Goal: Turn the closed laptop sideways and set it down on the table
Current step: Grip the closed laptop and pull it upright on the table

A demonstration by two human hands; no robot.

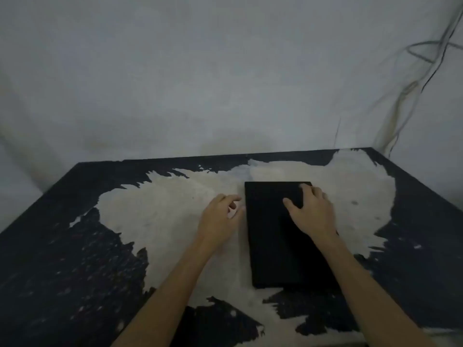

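My right hand [312,214] and forearm cover the right edge of the flat black closed laptop [273,236], while both my forearms run out of the picture's bottom edge.

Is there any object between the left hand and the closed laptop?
No visible object. The left hand is beside the laptop, at its left edge, above worn table. The right hand rests on the lid.
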